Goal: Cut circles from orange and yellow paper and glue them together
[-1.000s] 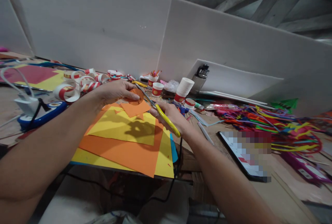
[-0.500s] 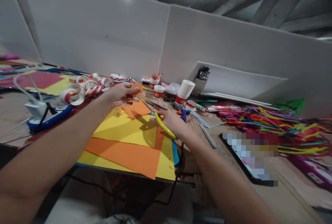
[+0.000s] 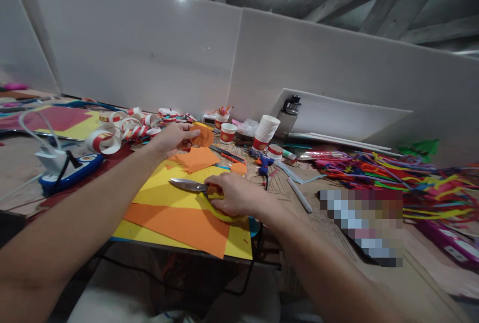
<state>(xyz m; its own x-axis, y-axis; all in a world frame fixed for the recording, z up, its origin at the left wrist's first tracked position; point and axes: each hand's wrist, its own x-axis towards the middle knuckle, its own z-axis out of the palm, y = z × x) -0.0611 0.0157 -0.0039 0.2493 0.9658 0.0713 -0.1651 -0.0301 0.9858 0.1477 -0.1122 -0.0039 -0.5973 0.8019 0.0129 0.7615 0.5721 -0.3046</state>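
Observation:
My left hand (image 3: 172, 139) pinches a small orange paper disc (image 3: 204, 136) and holds it up above the table. My right hand (image 3: 232, 195) lies low on the stacked yellow and orange paper sheets (image 3: 179, 203), its fingers closed around the yellow handles of a pair of scissors (image 3: 189, 185). The metal blades point left and lie flat on the yellow sheet. Loose orange scraps (image 3: 198, 158) rest between the two hands, and another small orange piece (image 3: 238, 168) lies just beyond my right hand.
Red and white paper rings (image 3: 112, 131) pile up at the back left. A stack of paper cups (image 3: 265, 131), a dark bottle (image 3: 289, 113), a blue glue gun (image 3: 265, 163), a pen (image 3: 299, 195) and a heap of coloured pipe cleaners (image 3: 392, 178) fill the right.
My right hand has come down from cutting height and laid the scissors on the yellow sheet, blades now pointing left. My left hand has lifted the orange disc clear of the scraps.

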